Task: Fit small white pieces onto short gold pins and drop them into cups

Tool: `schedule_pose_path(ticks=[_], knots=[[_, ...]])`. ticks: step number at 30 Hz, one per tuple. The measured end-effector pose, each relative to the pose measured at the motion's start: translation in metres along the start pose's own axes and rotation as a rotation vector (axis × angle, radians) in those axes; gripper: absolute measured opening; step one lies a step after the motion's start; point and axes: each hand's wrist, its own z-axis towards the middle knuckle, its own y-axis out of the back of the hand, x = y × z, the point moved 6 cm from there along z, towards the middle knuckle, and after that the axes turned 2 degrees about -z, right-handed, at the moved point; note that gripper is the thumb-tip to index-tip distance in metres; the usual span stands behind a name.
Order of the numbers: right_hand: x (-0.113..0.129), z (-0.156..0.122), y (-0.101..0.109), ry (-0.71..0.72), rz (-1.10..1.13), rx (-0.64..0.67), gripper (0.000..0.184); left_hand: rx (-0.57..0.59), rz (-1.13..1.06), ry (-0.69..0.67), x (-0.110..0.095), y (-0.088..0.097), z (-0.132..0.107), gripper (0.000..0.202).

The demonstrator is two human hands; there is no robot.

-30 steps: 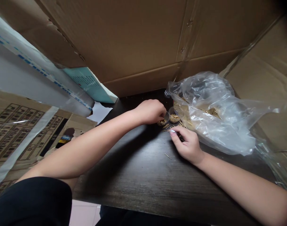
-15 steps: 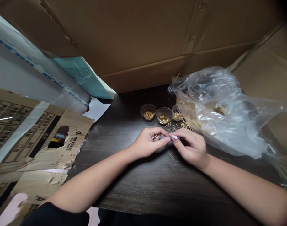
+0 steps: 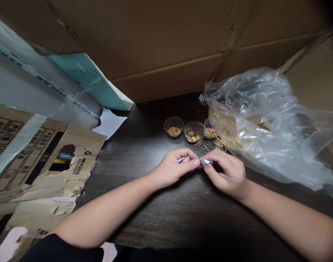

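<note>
My left hand and my right hand meet fingertip to fingertip above the dark table. Between the right thumb and forefinger is a small whitish-silver piece, pinched. A tiny brass-coloured bit shows where the fingertips meet. My left thumb and forefinger are also closed in a pinch, but what they grip is hidden. A slim pale object pokes out among the left fingers. Just beyond the hands lie several loose brass pins. A single brass pin rests on the near side.
Behind the hands stand three clear cups of small brass parts: a left cup, a middle cup and a right cup. A crumpled clear plastic bag spreads at right. Cardboard walls enclose the dark table.
The view has shifted slightly, so the cups and bag appear a little differently placed. Both hands keep their pinch together; slightly more of the whitish piece shows at the right fingers.
</note>
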Motion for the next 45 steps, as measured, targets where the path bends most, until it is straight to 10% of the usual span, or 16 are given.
schedule_pose_path(ticks=[7,15,45], knots=[[-0.012,-0.006,0.003,-0.086,-0.016,-0.060,0.015,0.143,-0.345,-0.003,-0.003,-0.009,-0.002,0.027],[-0.018,-0.008,0.004,-0.125,0.036,-0.085,0.017,0.034,0.036,-0.027,0.002,-0.003,-0.001,0.024],[-0.006,-0.003,0.004,-0.040,-0.033,-0.057,0.015,0.078,-0.272,0.014,0.006,-0.014,-0.002,0.030]])
